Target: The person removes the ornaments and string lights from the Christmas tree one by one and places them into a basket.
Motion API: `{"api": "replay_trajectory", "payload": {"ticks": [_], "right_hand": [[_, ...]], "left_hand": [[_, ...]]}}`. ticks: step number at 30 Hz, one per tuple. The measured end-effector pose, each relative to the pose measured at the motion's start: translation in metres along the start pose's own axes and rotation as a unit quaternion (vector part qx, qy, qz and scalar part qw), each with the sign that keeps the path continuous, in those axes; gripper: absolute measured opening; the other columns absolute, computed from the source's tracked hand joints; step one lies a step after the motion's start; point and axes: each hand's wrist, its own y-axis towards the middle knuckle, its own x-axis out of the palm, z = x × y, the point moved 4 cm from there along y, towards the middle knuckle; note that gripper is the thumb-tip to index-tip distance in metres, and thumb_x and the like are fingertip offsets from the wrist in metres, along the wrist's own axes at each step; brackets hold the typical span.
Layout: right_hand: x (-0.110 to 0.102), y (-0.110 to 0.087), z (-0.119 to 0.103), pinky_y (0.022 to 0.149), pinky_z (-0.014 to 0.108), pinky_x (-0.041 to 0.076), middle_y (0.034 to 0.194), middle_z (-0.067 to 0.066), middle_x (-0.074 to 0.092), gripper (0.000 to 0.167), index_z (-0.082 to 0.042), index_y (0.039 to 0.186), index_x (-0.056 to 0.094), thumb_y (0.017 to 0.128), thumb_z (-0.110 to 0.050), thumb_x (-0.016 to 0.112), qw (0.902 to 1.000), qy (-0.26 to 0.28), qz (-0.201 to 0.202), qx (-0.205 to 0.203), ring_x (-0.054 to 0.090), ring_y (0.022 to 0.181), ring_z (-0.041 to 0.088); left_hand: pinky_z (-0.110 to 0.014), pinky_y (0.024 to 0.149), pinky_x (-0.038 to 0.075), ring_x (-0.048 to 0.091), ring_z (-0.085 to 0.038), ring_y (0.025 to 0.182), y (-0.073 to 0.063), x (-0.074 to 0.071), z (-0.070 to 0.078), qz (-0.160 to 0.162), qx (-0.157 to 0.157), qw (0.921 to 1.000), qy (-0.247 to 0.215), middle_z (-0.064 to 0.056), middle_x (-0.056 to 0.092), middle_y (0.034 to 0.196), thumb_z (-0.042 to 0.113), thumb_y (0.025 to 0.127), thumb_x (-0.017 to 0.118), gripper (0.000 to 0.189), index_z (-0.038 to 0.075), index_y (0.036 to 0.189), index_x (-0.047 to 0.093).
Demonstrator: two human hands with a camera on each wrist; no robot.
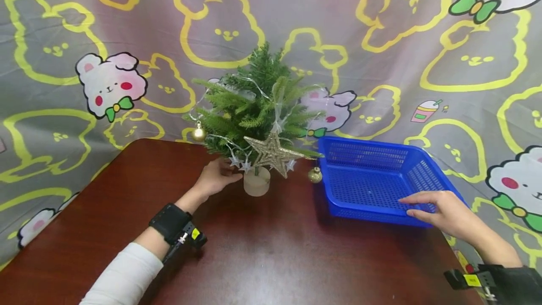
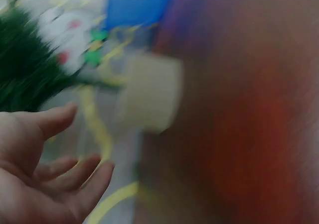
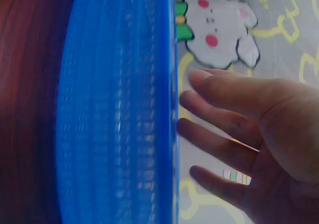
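A small artificial Christmas tree stands upright on a round pale wooden base. A glittery gold star hangs at its front, and gold baubles hang on both sides. My left hand is just left of the base, under the lower branches; in the left wrist view its fingers are spread and apart from the base. My right hand is over the near right rim of a blue plastic basket, fingers loosely extended and holding nothing.
The dark reddish-brown table carries the tree and the basket, which stands to the tree's right. Behind hangs a grey curtain with yellow outlines and white cartoon animals. A clear string with small stars winds through the branches.
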Motion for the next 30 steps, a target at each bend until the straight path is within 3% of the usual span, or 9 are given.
{"api": "replay_trajectory", "payload": {"ticks": [5,8,11,14,16,21,23,27,30], "right_hand": [[-0.007,0.016,-0.028,0.070,0.025,0.055,0.100,-0.003,0.078,0.028,-0.021,0.105,0.077,0.078,-0.017,0.083,0.9980,0.007,0.061,-0.017,0.073,0.093,0.022],[-0.008,0.028,-0.048,0.071,0.011,0.049,0.101,-0.002,0.077,0.028,-0.022,0.107,0.077,0.080,-0.017,0.082,0.9948,0.043,0.089,-0.023,0.071,0.096,0.008],[-0.010,0.039,-0.068,0.076,0.003,0.045,0.101,0.000,0.077,0.028,-0.020,0.107,0.076,0.081,-0.012,0.081,0.9883,0.098,0.111,-0.036,0.067,0.094,-0.005],[-0.010,0.049,-0.086,0.079,0.003,0.047,0.101,0.000,0.077,0.028,-0.020,0.107,0.076,0.082,-0.008,0.080,0.9807,0.146,0.122,-0.047,0.066,0.090,-0.007],[-0.009,0.056,-0.097,0.078,0.006,0.050,0.101,0.001,0.077,0.028,-0.020,0.107,0.075,0.083,-0.007,0.078,0.9762,0.172,0.123,-0.047,0.068,0.088,-0.006],[-0.003,0.071,-0.121,0.077,0.011,0.053,0.105,0.000,0.076,0.025,-0.020,0.110,0.074,0.087,-0.009,0.075,0.9650,0.227,0.125,-0.037,0.068,0.091,-0.005],[-0.001,0.078,-0.129,0.076,0.013,0.054,0.106,-0.001,0.075,0.024,-0.018,0.111,0.073,0.088,-0.010,0.074,0.9592,0.251,0.125,-0.031,0.068,0.092,-0.003],[0.000,0.090,-0.140,0.077,0.017,0.055,0.107,-0.003,0.074,0.023,-0.013,0.114,0.071,0.091,-0.013,0.071,0.9427,0.312,0.118,-0.005,0.068,0.095,-0.001],[0.003,0.098,-0.146,0.080,0.018,0.055,0.110,-0.002,0.073,0.025,-0.009,0.118,0.068,0.094,-0.014,0.068,0.9188,0.381,0.103,0.013,0.069,0.099,0.001]], "left_hand": [[-0.035,0.083,0.058,0.071,-0.027,0.100,-0.001,-0.056,0.005,0.029,0.018,0.9993,-0.015,-0.028,0.065,0.122,0.014,0.097,0.062,0.041,-0.005,0.133,0.054],[-0.021,0.078,0.056,0.069,-0.006,0.085,-0.006,-0.089,0.013,0.077,0.018,0.9962,-0.035,-0.026,0.068,0.112,0.014,0.100,0.056,0.035,-0.006,0.129,0.056],[-0.013,0.072,0.054,0.064,0.006,0.077,-0.010,-0.117,0.027,0.131,0.028,0.9897,-0.051,-0.006,0.072,0.097,0.020,0.102,0.055,0.035,-0.005,0.127,0.059],[-0.012,0.072,0.054,0.065,0.006,0.077,-0.012,-0.138,0.046,0.183,0.054,0.9796,-0.063,0.014,0.067,0.086,0.026,0.102,0.054,0.037,-0.003,0.124,0.062],[-0.013,0.072,0.054,0.067,0.003,0.077,-0.011,-0.151,0.061,0.218,0.086,0.9682,-0.087,0.018,0.066,0.082,0.028,0.102,0.054,0.035,0.000,0.119,0.065],[-0.015,0.074,0.054,0.069,-0.006,0.077,-0.009,-0.176,0.096,0.266,0.179,0.9326,-0.165,0.007,0.070,0.082,0.030,0.101,0.056,0.027,0.008,0.107,0.071],[-0.015,0.077,0.054,0.069,-0.007,0.082,-0.009,-0.180,0.107,0.260,0.206,0.9264,-0.179,0.005,0.071,0.087,0.029,0.100,0.058,0.026,0.008,0.109,0.071],[-0.015,0.085,0.051,0.066,-0.010,0.097,-0.010,-0.180,0.124,0.233,0.236,0.9303,-0.156,0.005,0.070,0.101,0.025,0.098,0.061,0.029,0.008,0.120,0.068],[-0.015,0.090,0.050,0.064,-0.011,0.104,-0.009,-0.175,0.134,0.211,0.247,0.9360,-0.136,0.006,0.069,0.108,0.022,0.098,0.062,0.032,0.008,0.126,0.066]]}}
